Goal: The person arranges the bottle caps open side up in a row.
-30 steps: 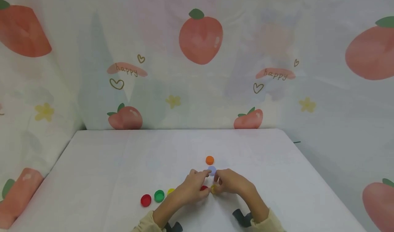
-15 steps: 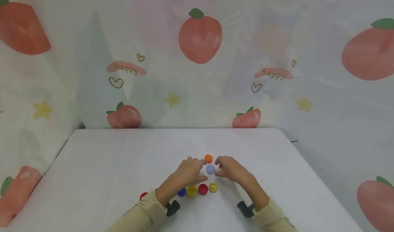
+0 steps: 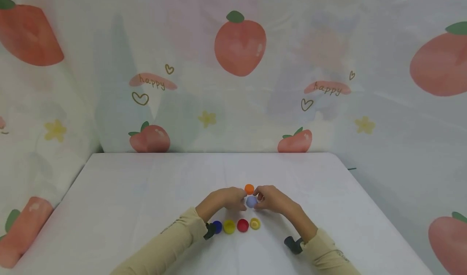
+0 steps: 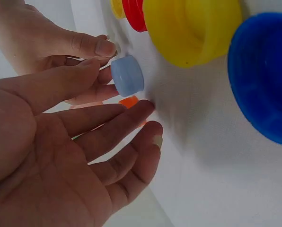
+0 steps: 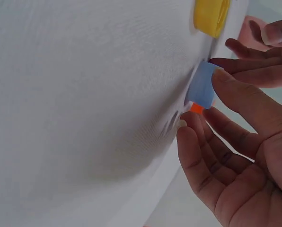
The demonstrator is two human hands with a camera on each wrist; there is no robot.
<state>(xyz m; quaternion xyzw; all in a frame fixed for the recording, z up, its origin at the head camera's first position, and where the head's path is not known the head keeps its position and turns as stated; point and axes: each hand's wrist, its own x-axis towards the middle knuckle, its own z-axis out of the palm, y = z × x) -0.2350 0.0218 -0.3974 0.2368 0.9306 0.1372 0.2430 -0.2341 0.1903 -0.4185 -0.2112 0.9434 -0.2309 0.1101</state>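
A light-blue bottle cap (image 3: 251,202) lies between the two hands, just nearer than an orange cap (image 3: 249,189). The right hand (image 3: 274,198) pinches the light-blue cap from its right side; in the right wrist view the thumb (image 5: 235,92) overlaps its edge, with a fingertip on the opposite side. Opposite it, the left hand (image 3: 230,198) is held at the cap's left with loosely bent fingers. The left wrist view has the palm turned toward the camera and nothing held, the fingertips close to the light-blue cap (image 4: 127,75).
Nearer on the white table (image 3: 146,194), a row holds a blue cap (image 3: 217,227), a yellow cap (image 3: 229,226), a red cap (image 3: 243,225) and a smaller yellow cap (image 3: 255,223). Patterned cloth (image 3: 189,44) hangs behind. Dark wrist cameras sit below both wrists.
Both hands have moved away from the near row to the light-blue cap. The right fingers have closed in on it. The left hand has come in from the left, its wrist turned.
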